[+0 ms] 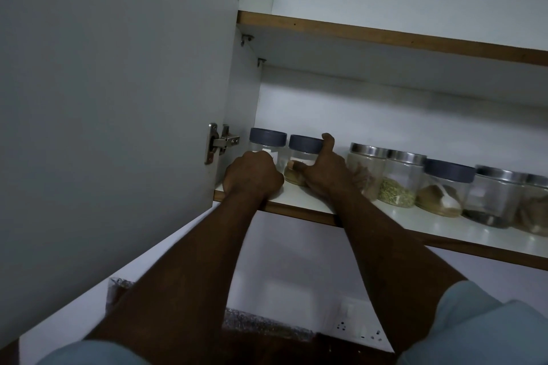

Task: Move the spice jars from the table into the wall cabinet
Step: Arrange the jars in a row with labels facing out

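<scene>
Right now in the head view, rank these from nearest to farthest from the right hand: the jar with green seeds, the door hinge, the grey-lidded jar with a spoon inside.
From the right hand, on the lower shelf:
1. Jar with green seeds, just to its right in the row.
2. Door hinge, to the left, past the left hand.
3. Grey-lidded jar with a spoon, farther right along the row.

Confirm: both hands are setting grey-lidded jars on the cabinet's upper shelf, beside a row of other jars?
Not quite. The head view shows the left hand and right hand on the grey-lidded jars on the lower shelf, not the upper shelf.
</scene>
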`<state>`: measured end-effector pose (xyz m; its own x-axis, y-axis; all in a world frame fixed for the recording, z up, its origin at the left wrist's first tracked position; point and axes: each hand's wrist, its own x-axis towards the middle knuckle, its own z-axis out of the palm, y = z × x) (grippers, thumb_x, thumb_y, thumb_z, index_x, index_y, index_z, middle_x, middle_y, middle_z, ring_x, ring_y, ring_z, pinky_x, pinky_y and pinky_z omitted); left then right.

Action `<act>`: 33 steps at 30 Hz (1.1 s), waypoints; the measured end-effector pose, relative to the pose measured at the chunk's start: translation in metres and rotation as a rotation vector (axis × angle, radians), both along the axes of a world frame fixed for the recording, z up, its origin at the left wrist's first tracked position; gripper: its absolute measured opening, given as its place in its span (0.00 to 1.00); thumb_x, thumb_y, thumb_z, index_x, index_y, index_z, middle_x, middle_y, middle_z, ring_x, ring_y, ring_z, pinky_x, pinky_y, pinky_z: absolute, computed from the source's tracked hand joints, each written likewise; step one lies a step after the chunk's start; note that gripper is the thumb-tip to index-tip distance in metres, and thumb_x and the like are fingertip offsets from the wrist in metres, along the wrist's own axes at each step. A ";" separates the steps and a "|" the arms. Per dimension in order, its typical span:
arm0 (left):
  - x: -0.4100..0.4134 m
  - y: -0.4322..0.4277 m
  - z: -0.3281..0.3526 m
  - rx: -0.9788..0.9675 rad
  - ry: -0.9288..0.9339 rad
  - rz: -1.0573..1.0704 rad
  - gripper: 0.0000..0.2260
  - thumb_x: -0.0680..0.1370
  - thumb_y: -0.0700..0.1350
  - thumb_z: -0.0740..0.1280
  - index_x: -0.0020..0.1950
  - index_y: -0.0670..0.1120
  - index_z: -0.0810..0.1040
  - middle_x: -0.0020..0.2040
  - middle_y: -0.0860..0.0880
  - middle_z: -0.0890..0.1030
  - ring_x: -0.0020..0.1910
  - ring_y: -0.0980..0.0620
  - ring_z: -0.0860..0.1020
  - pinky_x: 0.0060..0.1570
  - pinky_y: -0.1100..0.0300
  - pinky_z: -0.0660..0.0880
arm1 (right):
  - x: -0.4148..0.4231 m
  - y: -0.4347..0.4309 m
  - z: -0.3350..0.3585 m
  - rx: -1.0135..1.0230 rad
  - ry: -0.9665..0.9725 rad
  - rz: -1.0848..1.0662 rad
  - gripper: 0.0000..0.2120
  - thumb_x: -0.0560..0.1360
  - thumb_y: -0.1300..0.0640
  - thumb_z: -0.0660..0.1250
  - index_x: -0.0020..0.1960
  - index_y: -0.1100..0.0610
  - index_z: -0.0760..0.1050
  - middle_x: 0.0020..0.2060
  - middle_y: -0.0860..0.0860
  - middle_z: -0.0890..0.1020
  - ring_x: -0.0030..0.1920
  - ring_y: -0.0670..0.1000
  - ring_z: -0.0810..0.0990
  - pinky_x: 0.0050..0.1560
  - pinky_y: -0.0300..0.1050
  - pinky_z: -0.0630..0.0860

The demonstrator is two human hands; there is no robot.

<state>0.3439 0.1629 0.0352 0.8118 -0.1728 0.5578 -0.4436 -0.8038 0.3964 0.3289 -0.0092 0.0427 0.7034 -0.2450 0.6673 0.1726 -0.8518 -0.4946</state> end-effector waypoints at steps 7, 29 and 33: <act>-0.001 0.000 0.000 0.003 -0.002 0.008 0.15 0.76 0.51 0.69 0.59 0.45 0.81 0.53 0.45 0.83 0.50 0.45 0.81 0.49 0.52 0.79 | 0.013 -0.004 -0.001 0.022 0.037 -0.031 0.49 0.72 0.41 0.76 0.79 0.55 0.50 0.67 0.56 0.77 0.61 0.58 0.79 0.52 0.43 0.73; -0.013 -0.002 0.003 0.162 -0.172 -0.203 0.11 0.78 0.56 0.65 0.50 0.52 0.83 0.43 0.50 0.83 0.42 0.50 0.79 0.45 0.54 0.78 | -0.065 -0.002 0.004 -0.414 -0.374 -0.432 0.19 0.75 0.42 0.69 0.59 0.52 0.74 0.48 0.51 0.81 0.42 0.53 0.82 0.36 0.44 0.76; -0.026 -0.013 0.006 0.247 -0.165 -0.436 0.09 0.80 0.55 0.65 0.53 0.54 0.84 0.50 0.52 0.84 0.48 0.50 0.80 0.51 0.50 0.79 | -0.088 -0.035 0.007 -0.300 -0.313 -0.516 0.31 0.74 0.42 0.72 0.72 0.53 0.68 0.69 0.54 0.70 0.56 0.57 0.80 0.44 0.50 0.80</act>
<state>0.3180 0.1499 0.0417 0.5404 -0.6170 0.5721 -0.7979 -0.5915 0.1157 0.2405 -0.0438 0.0498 0.3085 -0.2695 0.9122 -0.1963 -0.9564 -0.2162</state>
